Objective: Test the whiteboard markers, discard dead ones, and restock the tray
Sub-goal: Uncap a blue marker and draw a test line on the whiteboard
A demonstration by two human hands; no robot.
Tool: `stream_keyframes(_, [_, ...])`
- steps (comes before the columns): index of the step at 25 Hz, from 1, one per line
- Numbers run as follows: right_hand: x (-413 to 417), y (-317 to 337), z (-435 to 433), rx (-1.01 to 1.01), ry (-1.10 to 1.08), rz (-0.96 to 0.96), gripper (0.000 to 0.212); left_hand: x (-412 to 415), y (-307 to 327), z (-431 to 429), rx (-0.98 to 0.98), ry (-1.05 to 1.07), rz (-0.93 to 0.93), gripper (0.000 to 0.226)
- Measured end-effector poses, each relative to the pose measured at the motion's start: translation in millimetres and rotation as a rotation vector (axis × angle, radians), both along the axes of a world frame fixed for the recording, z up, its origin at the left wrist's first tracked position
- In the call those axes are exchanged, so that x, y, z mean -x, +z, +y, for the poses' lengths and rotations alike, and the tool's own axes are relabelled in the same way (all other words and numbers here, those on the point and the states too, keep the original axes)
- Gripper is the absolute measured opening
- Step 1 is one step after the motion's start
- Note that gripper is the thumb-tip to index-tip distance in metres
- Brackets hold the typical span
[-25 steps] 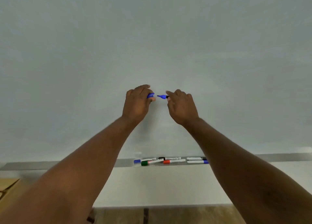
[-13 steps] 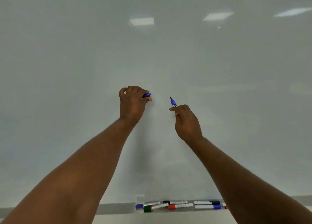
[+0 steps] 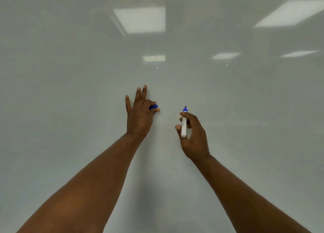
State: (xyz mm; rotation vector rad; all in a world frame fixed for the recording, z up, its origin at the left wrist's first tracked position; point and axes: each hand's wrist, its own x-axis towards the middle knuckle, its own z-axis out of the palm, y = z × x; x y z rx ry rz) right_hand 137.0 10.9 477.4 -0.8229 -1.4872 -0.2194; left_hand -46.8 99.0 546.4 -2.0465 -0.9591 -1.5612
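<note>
Left hand (image 3: 139, 117) has fanned three fingers upward since half a second back, thumb and forefinger pinching the blue cap (image 3: 153, 107); right hand (image 3: 194, 138) grips the uncapped marker (image 3: 184, 127) upright, tip up, before the whiteboard (image 3: 70, 74).

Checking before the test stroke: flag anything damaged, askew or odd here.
Nothing stands out. The right hand holds the uncapped blue marker tip up, the left hand pinches its blue cap, and the whiteboard shows only ceiling-light reflections, no marks.
</note>
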Motion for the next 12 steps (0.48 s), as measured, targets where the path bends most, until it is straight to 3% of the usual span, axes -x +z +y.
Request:
stream_keyframes(4, [4.8,21.4,7.8,-0.141,-0.054,-0.031,0.034,2.3,6.6,5.4,0.007,-0.064,-0.047,0.017])
stream_keyframes(12, [15.1,40.4,18.2,-0.054,-0.126,0.18,0.02,3.2,5.2,5.4,0.013,-0.075,-0.052,0.018])
